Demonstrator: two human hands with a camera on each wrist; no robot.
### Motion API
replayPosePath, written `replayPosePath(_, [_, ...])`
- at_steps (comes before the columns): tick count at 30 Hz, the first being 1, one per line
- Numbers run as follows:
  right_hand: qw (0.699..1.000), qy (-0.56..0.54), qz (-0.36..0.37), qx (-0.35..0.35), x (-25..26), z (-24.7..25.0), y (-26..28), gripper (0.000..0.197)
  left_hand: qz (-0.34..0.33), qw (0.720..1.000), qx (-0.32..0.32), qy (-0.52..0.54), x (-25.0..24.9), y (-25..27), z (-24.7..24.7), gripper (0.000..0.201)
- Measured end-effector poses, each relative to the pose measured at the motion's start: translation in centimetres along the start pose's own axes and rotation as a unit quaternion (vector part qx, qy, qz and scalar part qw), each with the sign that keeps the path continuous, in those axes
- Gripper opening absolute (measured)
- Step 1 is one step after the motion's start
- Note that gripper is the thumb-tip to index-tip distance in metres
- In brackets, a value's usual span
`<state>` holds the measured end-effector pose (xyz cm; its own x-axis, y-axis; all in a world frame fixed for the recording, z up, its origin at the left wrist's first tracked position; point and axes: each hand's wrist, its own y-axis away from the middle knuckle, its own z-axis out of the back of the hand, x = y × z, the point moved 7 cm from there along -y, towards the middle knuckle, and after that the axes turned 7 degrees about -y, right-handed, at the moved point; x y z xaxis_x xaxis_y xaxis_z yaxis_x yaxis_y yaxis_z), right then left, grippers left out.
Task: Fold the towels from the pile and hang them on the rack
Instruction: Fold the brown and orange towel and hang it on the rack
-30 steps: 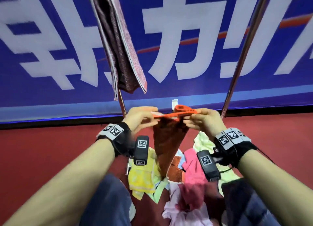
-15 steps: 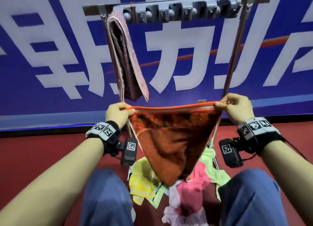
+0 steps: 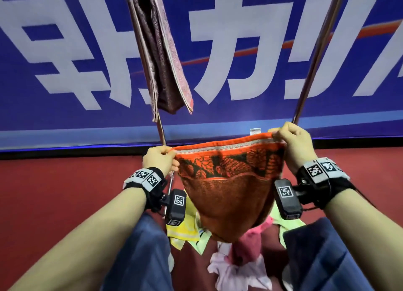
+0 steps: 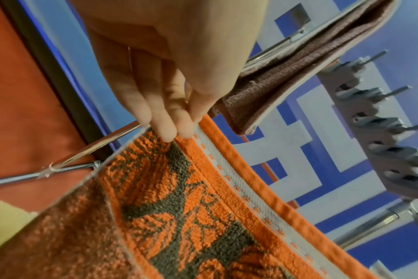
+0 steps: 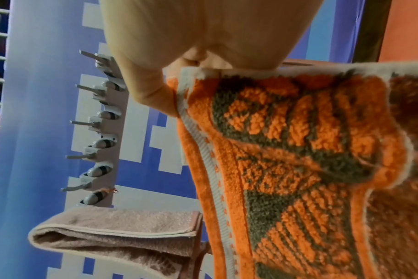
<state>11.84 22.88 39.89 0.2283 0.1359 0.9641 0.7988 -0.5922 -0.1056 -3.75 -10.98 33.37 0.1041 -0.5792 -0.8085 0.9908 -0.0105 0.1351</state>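
Observation:
An orange towel [image 3: 229, 181] with a dark leaf pattern hangs spread between my two hands, above the pile. My left hand [image 3: 160, 159] pinches its left top corner, and my right hand [image 3: 290, 140] pinches the right top corner a little higher. The left wrist view shows my fingers [image 4: 170, 120] on the towel [image 4: 179, 207] hem. In the right wrist view the thumb [image 5: 155, 94] grips the towel [image 5: 298, 160] corner. A folded brown towel [image 3: 161, 57] hangs on the rack [image 3: 314, 57] at upper left. The pile [image 3: 239, 258] of coloured towels lies on the floor between my knees.
The rack's two metal poles rise left and right of the orange towel. Its hook bar [image 4: 382, 132] with several pegs shows in both wrist views. Behind stands a blue banner wall [image 3: 239, 39] over red floor [image 3: 54, 192]. My knees [image 3: 141, 247] flank the pile.
My hands drew apart and spread the orange towel wide, from bunched together a second ago. Since half a second ago the towel's top edge has slackened and tilted, right corner higher.

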Motion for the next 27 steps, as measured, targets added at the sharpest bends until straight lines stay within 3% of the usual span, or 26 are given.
replayPosePath(2, [1.0, -0.008, -0.026, 0.012, -2.1, 0.0, -0.7, 0.032, 0.03, 0.999, 0.001, 0.044, 1.0, -0.6, -1.0, 0.011])
replayPosePath(8, [0.992, 0.114, -0.06, 0.002, -8.3, -0.2, -1.7, 0.028, 0.083, 0.986, 0.023, 0.144, 3.2, -2.6, -4.4, 0.012])
replayPosePath(15, [0.973, 0.206, -0.079, 0.064, -14.2, -0.7, -2.4, 0.027, 0.115, 0.973, 0.014, 0.202, 4.5, -4.0, -7.1, 0.014])
replayPosePath(17, [0.973, 0.203, -0.076, 0.08, -15.0, -0.6, -2.2, 0.025, 0.121, 0.974, -0.006, 0.192, 5.4, -4.6, -7.1, 0.02])
replayPosePath(20, [0.975, 0.194, -0.059, 0.093, -15.3, -0.7, -1.9, 0.023, 0.12, 0.984, -0.03, 0.127, 6.3, -4.9, -7.0, 0.011])
replayPosePath(22, [0.976, 0.188, -0.041, 0.104, -15.2, -1.4, -1.5, 0.019, 0.102, 0.991, -0.036, 0.073, 6.7, -5.3, -7.2, 0.018])
replayPosePath(25, [0.973, 0.178, -0.024, 0.148, -15.1, -3.3, -0.7, 0.018, 0.047, 0.999, -0.001, 0.008, 6.8, -5.5, -8.3, 0.036])
replayPosePath(27, [0.963, 0.193, -0.019, 0.185, -15.4, -4.5, -0.1, 0.014, 0.043, 0.997, 0.039, 0.052, 6.2, -5.0, -9.5, 0.05])
